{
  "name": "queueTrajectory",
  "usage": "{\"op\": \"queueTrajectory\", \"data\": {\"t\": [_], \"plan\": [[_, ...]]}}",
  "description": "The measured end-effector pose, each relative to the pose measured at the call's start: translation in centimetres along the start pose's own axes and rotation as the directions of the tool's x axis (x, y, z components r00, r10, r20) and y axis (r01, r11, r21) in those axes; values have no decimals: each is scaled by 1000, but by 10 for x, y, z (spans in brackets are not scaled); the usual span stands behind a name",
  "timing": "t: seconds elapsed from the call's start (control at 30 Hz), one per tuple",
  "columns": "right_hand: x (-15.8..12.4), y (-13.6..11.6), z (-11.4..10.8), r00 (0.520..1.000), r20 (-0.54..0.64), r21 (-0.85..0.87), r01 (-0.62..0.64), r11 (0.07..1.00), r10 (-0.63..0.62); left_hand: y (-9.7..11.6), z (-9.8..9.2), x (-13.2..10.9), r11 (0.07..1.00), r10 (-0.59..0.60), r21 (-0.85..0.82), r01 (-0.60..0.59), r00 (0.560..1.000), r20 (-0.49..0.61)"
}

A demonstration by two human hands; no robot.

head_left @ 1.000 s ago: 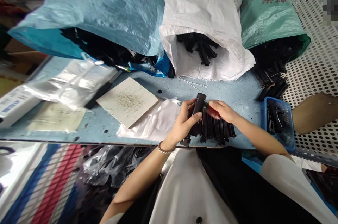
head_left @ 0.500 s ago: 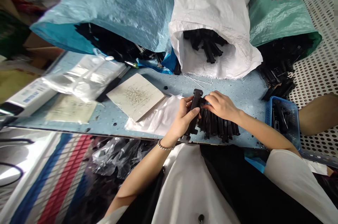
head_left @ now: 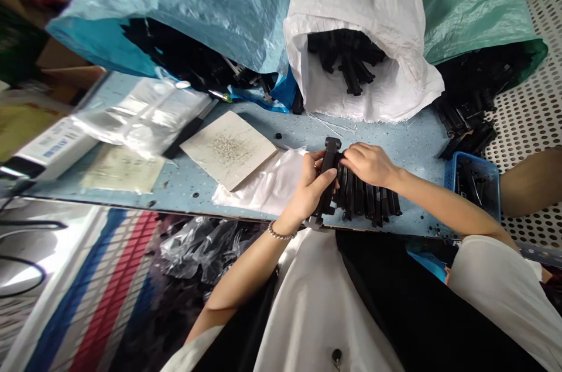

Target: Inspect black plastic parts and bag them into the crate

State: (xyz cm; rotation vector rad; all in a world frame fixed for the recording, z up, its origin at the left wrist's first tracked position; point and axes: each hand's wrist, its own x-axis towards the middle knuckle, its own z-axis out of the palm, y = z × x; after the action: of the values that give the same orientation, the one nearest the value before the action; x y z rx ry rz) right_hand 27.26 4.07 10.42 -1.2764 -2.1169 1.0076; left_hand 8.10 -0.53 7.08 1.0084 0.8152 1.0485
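Note:
My left hand (head_left: pixel 310 189) is wrapped round a long black plastic part (head_left: pixel 328 178), held upright over the near edge of the blue table (head_left: pixel 408 144). My right hand (head_left: pixel 367 162) pinches the top of that same part with its fingertips. Just right of it, a row of similar black parts (head_left: pixel 371 202) lies side by side on the table. A clear plastic bag (head_left: pixel 267 185) lies flat to the left of my left hand.
Three woven sacks, blue (head_left: pixel 175 3), white (head_left: pixel 355 15) and green (head_left: pixel 474 3), lie open at the back, spilling black parts. A small blue basket (head_left: pixel 472 182) holds more parts at right. A card with small metal bits (head_left: pixel 230 148) and foil bags (head_left: pixel 144 114) lie at left. Another person's arm (head_left: pixel 529 182) rests at far right.
Both hands have stayed on the black part. My right hand's fingers shifted up to the part's top end. The view has tilted a little.

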Motion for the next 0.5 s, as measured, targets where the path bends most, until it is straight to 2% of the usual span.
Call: {"op": "queueTrajectory", "data": {"t": [0.1,0.17,0.23,0.3,0.37,0.43,0.5], "plan": [[-2,4,11,993,76,138,-104,985,94,0,2,-1,996,77,56,-75,996,-34],[-5,6,12,989,109,139,-113,984,98,2,0,-2,998,53,39,-53,998,-21],[-6,5,7,999,38,7,-26,1000,26,5,-3,-2,1000,3,-3,-3,1000,-1],[-7,3,1,993,-48,-197,95,976,-106,7,-4,-3,999,-25,-29,25,1000,2],[-7,1,0,985,-76,-263,129,956,-154,9,-3,-4,999,-22,-35,22,1000,-10],[-7,0,2,996,-67,-156,52,986,-63,8,-1,-5,999,-18,-31,17,999,-29],[-11,-2,7,999,-7,-23,-53,998,53,5,-1,-5,999,-25,-38,23,998,-60]]}}
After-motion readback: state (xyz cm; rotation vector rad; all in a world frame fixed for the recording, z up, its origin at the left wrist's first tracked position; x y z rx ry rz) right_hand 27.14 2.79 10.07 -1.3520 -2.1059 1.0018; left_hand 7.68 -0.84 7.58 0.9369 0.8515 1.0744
